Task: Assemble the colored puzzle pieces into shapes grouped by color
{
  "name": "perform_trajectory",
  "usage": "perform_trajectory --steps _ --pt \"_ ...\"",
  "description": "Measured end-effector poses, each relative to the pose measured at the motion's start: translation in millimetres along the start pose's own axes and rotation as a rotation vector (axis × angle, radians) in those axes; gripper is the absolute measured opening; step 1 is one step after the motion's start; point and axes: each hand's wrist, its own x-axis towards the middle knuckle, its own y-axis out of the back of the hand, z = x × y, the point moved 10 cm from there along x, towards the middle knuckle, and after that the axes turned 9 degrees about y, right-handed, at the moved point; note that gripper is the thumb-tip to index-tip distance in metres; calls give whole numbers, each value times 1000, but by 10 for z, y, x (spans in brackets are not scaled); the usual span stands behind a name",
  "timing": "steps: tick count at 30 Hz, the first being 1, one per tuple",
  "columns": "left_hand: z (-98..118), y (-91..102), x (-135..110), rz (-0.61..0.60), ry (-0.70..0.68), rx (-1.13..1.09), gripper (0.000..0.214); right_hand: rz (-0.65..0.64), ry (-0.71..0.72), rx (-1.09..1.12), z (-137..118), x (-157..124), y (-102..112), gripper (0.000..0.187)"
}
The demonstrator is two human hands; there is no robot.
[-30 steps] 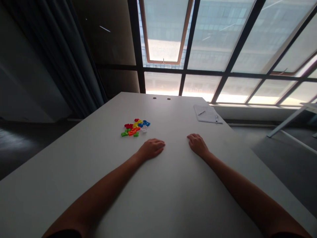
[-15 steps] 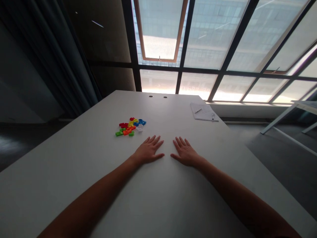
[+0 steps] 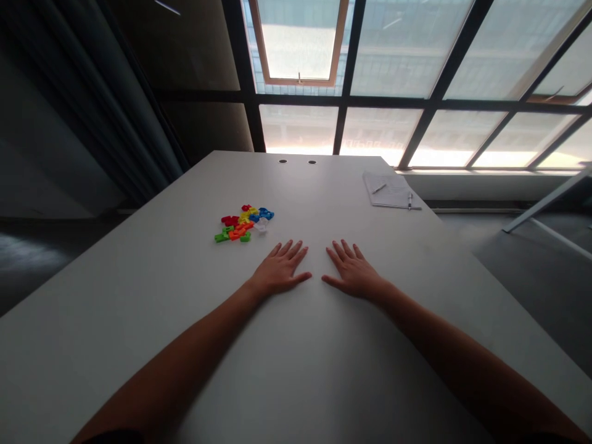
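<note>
Red, yellow, blue, green and orange plastic pieces (image 3: 243,225) sit heaped on the white worktop (image 3: 152,290), just beyond the left hand (image 3: 280,270); it and the right hand (image 3: 354,270) lie flat, empty, fingers spread wide, close together.

I can see one left hand (image 3: 280,269) and one right hand (image 3: 354,272), one white table (image 3: 115,296) with two round holes (image 3: 282,161), one heap of small plastic pieces (image 3: 243,224), too many for exact counting, one stack of papers (image 3: 391,191), and two pens (image 3: 379,189).
</note>
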Motion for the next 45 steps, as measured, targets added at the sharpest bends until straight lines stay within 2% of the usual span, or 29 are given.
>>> perform_trajectory --steps 3,13,21,36,45 --pt "1 18 -11 31 -15 -9 86 -4 8 14 11 14 -17 104" --pt "3 26 -1 -10 -5 -3 84 -48 -11 40 24 50 -41 106" --pt "14 47 -6 -11 -20 -6 82 -5 1 30 30 39 -37 104" --pt "7 26 14 -35 -36 -20 84 -5 0 -1 39 23 -29 101" --pt "-8 49 30 19 -25 -41 83 8 14 -7 42 30 -41 101"
